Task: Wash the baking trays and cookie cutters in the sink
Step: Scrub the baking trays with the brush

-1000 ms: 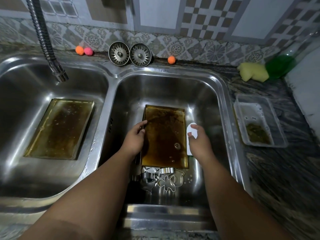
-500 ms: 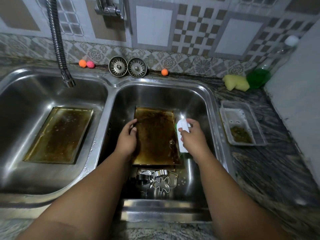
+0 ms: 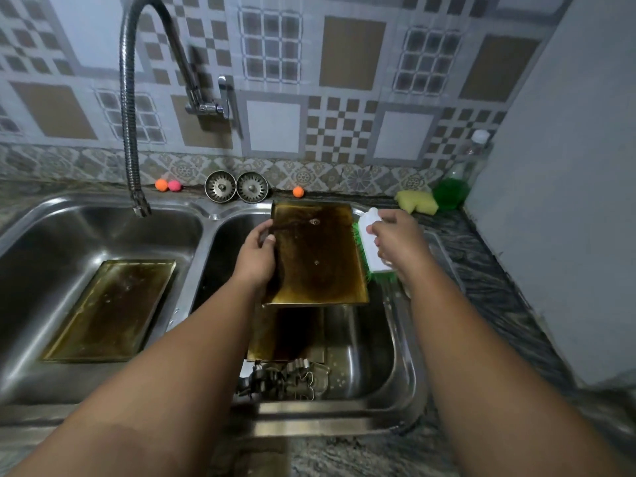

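Brown-stained tray [image 3: 316,256] held over rt basin [image 3: 378,339], L hand [image 3: 256,259] gripping its left edge; R hand [image 3: 399,242] holding brush [image 3: 373,249] at right edge. Looks greasy, so scrubbing barely begun. 2nd tray [image 3: 110,308] in left basin [image 3: 86,235], cutters [image 3: 289,378] at front: unwashed.

You're in a home kitchen. Evidence: double-bowl stainless steel sink [image 3: 210,213] set into a dark veined stone table [image 3: 488,290], with a flexible chrome gooseneck tap [image 3: 128,115] coming off the wall and brown-and-white patterned wall tiles [image 3: 351,53] behind. Two round perforated metal sink strainers [image 3: 220,186] stand at the back edge. Yellow sponge [image 3: 414,200] and clear bottle of green liquid [image 3: 454,187] sit in the right corner. Grease-browned rectangular baking tray [image 3: 110,311] lies in the left bowl, metal cookie cutters [image 3: 289,376] in the right.
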